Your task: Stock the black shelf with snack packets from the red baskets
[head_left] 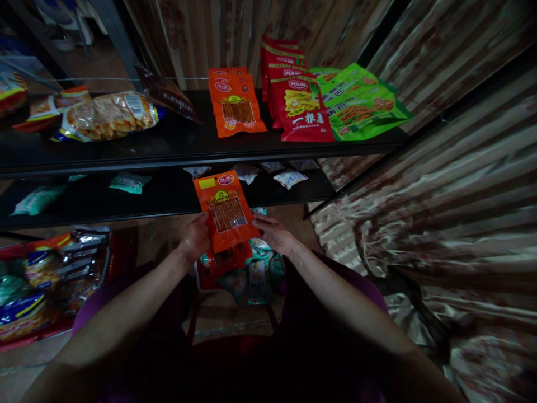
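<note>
An orange snack packet [227, 210] is held up between my two hands, its printed front facing me. My left hand [196, 236] grips its left edge, and my right hand [272, 232] has its fingers closed on the right edge. Just beneath it, a container between my knees holds green snack packets [258, 277] and more orange ones, partly hidden by the held packet. On the black upper shelf [176, 148] ahead, matching orange packets [237, 105] stand beside red snack bags [297, 95] and green snack bags [361, 103].
Further left on the upper shelf lie a bread bag [109, 116] and a dark brown packet [168, 95]. Small white packets [289, 178] and teal packets [130, 182] rest on the lower shelf. A red crate [31, 338] of snacks is at lower left. Patterned curtain [461, 196] hangs along the right.
</note>
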Available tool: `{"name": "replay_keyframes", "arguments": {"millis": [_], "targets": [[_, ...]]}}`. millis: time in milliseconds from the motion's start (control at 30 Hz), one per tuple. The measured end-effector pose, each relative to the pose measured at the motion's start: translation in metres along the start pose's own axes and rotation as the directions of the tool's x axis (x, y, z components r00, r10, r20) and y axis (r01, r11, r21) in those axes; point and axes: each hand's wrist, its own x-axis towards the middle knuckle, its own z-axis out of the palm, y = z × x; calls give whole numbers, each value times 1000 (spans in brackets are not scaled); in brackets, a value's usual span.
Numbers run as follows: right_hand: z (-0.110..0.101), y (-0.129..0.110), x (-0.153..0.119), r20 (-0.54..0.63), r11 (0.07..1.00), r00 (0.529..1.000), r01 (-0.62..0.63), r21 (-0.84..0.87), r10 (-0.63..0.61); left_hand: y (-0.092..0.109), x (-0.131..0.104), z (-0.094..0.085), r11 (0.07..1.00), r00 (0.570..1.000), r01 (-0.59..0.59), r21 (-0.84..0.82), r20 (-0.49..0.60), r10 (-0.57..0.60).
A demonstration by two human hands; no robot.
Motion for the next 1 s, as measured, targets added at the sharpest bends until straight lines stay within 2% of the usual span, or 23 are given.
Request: {"name": "replay_keyframes", "arguments": {"millis": [167,267,333,400,467,500,567,667,733,800,900,1000], "targets": [[0,-1,2,31,999,999,18,-27,-17,-1,2,0,1000,1000,-7,25,-6,7],[1,0,3,-27,979,990,134,-151,-139,-2,2,0,1000,1000,-13,12,3,13],[2,-1,2,-79,900,941,287,-328,-328,-3,1,2,1000,1000,-22,5,-5,22],[5,-2,-1,-46,745,860,412,-524,-508,-6,0,4,1000,1000,-25,16,-16,25],[9,-3,-6,72,604,819,476,-639,-570,-10,-1,7,999,999,-35,34,8,34],[13,-2,-9,134,570,821,492,-658,-555,-13,-3,8,998,998,-44,46,40,42],[19,2,-13,228,607,862,486,-629,-453,-20,-6,10,994,990,-73,84,125,62],[25,9,-16,310,776,905,412,-478,-290,-31,-11,9,971,969,-137,193,230,91],[25,11,-14,307,849,912,378,-370,-273,-37,-12,8,943,958,-184,277,264,110],[21,10,-11,228,905,933,335,-261,-279,-39,-13,8,899,944,-246,362,299,138],[15,6,-7,73,984,983,175,-44,-171,-36,-14,6,756,896,-404,515,389,213],[10,4,-5,13,994,999,50,99,-52,-32,-13,0,517,812,-583,627,421,405]]}}
